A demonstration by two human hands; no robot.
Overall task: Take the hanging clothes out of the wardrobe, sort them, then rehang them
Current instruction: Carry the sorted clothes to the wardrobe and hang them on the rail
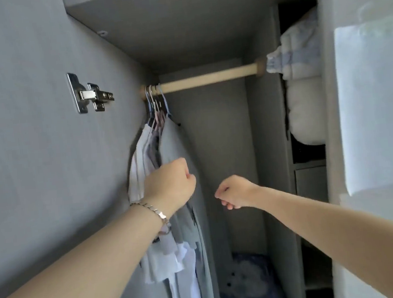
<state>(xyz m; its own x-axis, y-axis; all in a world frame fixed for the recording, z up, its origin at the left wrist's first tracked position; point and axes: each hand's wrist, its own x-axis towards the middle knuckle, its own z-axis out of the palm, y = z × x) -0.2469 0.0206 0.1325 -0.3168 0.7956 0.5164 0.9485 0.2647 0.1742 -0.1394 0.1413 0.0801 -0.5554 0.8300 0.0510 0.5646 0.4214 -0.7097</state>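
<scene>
We are looking into the grey wardrobe, where the bunch of pale white and grey hanging clothes point(167, 151) sits left of centre in the frame. It is crowded on thin wire hangers point(156, 100) at the left end of the round wooden rod point(207, 77); the rest of the rod is bare.

Our left hand point(170, 185) is curled against the outermost grey garment. Its fingertips are hidden, so we cannot tell whether it grips the cloth. Our right hand point(233, 192) hangs just right of the clothes as a closed fist with nothing in it.

We judge this to be the taking-out step. Next we must reach up to the hooks, gather them, and lift them clear of the rod together.
</scene>
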